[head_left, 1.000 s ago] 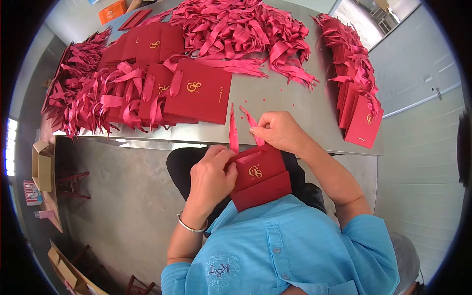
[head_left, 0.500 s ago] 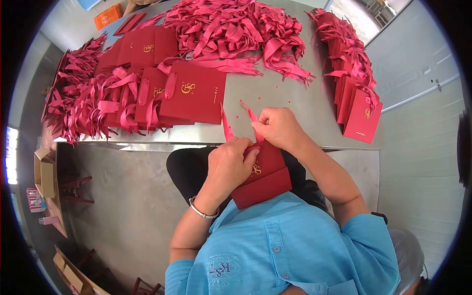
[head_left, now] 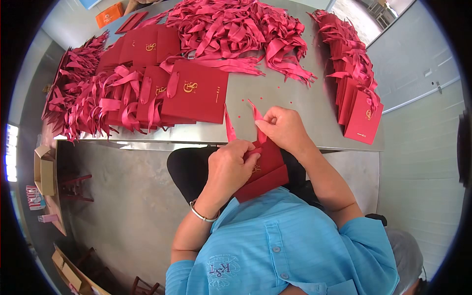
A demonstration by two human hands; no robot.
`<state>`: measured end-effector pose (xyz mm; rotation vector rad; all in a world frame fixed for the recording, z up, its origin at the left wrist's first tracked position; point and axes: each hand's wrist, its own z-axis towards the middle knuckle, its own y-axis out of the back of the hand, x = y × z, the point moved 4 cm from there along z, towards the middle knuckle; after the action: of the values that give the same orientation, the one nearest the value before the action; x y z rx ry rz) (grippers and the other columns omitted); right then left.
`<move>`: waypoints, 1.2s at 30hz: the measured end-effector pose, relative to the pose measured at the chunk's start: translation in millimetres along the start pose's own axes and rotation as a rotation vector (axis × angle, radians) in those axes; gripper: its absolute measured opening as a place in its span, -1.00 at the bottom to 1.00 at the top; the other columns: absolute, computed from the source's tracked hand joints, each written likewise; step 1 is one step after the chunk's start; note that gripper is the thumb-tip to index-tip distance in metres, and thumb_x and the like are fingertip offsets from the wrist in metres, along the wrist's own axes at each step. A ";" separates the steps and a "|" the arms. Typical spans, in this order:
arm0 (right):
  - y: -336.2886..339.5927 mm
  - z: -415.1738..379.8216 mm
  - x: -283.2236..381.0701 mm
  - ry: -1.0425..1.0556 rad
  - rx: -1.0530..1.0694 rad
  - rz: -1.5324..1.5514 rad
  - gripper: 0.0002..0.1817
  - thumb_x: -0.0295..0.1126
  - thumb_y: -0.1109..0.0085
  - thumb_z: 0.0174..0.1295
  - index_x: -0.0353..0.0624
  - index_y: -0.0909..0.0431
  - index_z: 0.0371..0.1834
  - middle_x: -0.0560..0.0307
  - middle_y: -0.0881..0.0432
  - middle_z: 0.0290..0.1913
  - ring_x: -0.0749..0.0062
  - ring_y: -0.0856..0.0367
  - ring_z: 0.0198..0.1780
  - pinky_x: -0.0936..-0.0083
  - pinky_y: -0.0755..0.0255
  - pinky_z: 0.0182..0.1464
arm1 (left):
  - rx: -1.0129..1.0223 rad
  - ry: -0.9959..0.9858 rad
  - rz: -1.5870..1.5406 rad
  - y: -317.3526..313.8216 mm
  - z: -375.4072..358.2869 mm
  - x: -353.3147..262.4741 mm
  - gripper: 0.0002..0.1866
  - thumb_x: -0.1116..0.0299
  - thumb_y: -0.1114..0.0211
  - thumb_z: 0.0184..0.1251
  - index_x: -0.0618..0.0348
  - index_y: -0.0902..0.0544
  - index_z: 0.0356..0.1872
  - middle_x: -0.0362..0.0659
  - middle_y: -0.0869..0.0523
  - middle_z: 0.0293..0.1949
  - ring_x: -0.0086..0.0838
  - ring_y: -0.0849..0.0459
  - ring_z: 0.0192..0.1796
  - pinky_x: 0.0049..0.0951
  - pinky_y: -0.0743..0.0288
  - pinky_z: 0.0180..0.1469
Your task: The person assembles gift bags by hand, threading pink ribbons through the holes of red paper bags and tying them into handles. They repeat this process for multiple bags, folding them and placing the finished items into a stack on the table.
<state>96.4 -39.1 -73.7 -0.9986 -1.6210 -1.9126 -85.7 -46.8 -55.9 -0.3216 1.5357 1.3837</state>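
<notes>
A small red paper bag [head_left: 268, 169] with gold lettering rests on my lap, against the blue shirt. My left hand [head_left: 231, 162] is closed on the bag's top edge, thumb over the front, covering part of the lettering. Pink ribbon [head_left: 258, 114] comes up from the bag, and my right hand [head_left: 281, 127] pinches it between thumb and fingers. Another ribbon end [head_left: 229, 123] stands up just beyond my left hand. Where the ribbon meets the bag is partly hidden by my fingers.
Red bags with ribbons [head_left: 196, 93] lie overlapped on the left of the metal table [head_left: 290, 118]. A heap of loose pink ribbons [head_left: 221, 29] lies at the back, and another row of bags [head_left: 361, 115] runs along the right. A cardboard box [head_left: 44, 172] is at far left.
My right hand has shifted slightly up and right along the ribbon. The bag has tilted a little, and its lower part shows less. My left hand keeps its grip.
</notes>
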 end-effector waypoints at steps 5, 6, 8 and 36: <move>6.5 -11.7 -2.8 -0.030 0.126 0.101 -0.74 -0.31 -0.40 0.19 -0.31 -0.61 -0.39 0.11 -0.66 -0.55 0.64 -0.53 -0.53 0.58 -0.40 -0.46 | -0.013 -0.078 -0.009 -13.5 -5.4 13.3 -0.84 0.46 -0.44 0.12 0.25 -0.70 -0.28 -0.03 -0.73 -0.38 -0.22 -0.71 -0.43 -0.34 -0.55 -0.36; 5.6 -16.7 -0.9 0.006 0.132 0.071 -0.77 -0.33 -0.40 0.18 -0.27 -0.61 -0.40 0.13 -0.65 -0.55 0.61 -0.53 -0.55 0.57 -0.39 -0.47 | -0.053 -0.101 0.048 -14.6 -6.2 17.2 -0.86 0.48 -0.42 0.14 0.26 -0.69 -0.28 -0.03 -0.72 -0.39 -0.25 -0.71 -0.44 -0.37 -0.55 -0.36; 1.8 -18.5 -2.2 0.038 0.139 0.039 -0.80 -0.36 -0.41 0.17 -0.24 -0.60 -0.41 0.15 -0.63 -0.55 0.58 -0.53 -0.56 0.56 -0.39 -0.49 | -0.092 -0.122 0.102 -23.1 -5.9 26.6 -0.88 0.49 -0.41 0.16 0.26 -0.69 -0.29 -0.04 -0.71 -0.40 -0.27 -0.70 -0.44 -0.39 -0.55 -0.37; -167.3 -64.8 -68.4 0.019 0.467 -0.411 -0.58 -0.09 -0.27 0.14 -0.25 -0.51 -0.18 -0.14 -0.71 -0.36 -0.08 -0.73 -0.27 0.07 -0.59 -0.22 | -0.035 0.133 -0.383 -6.2 -8.5 74.4 -0.90 0.52 -0.41 0.20 0.33 -0.76 -0.29 -0.19 -0.80 -0.37 -0.63 -0.73 -0.32 -0.60 -0.64 -0.21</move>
<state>3.1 -73.7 -237.9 -0.4810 -2.2528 -1.6342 -119.7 -25.9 -119.6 -0.7028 1.4637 1.1047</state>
